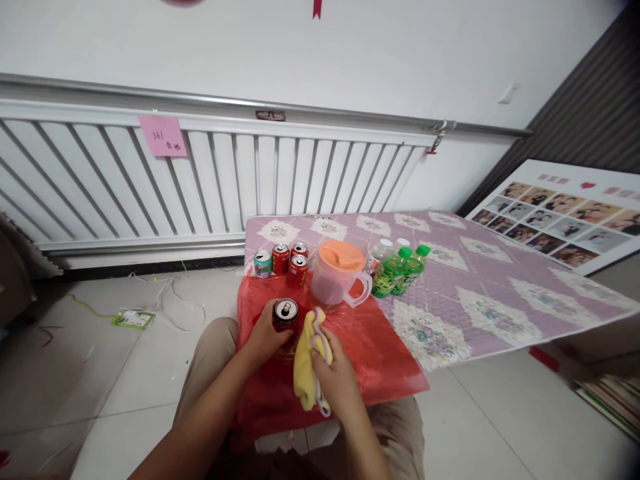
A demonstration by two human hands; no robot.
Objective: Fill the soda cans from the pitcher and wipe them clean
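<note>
My left hand (264, 340) is wrapped round a red drinks can (285, 313) that stands upright on the red plastic sheet (380, 347). My right hand (336, 377) grips a yellow cloth (305, 363) with a purple-and-white edge, held right against the can's side. Both hands are closed on what they hold, over the near corner of the table.
Behind stand several more cans (287, 259), a clear pitcher with an orange lid (339, 273), and green bottles (400, 272) on the purple quilted table cover (500, 280). A white radiator (200, 173) lines the wall. A power strip and cables (133, 319) lie on the tiled floor.
</note>
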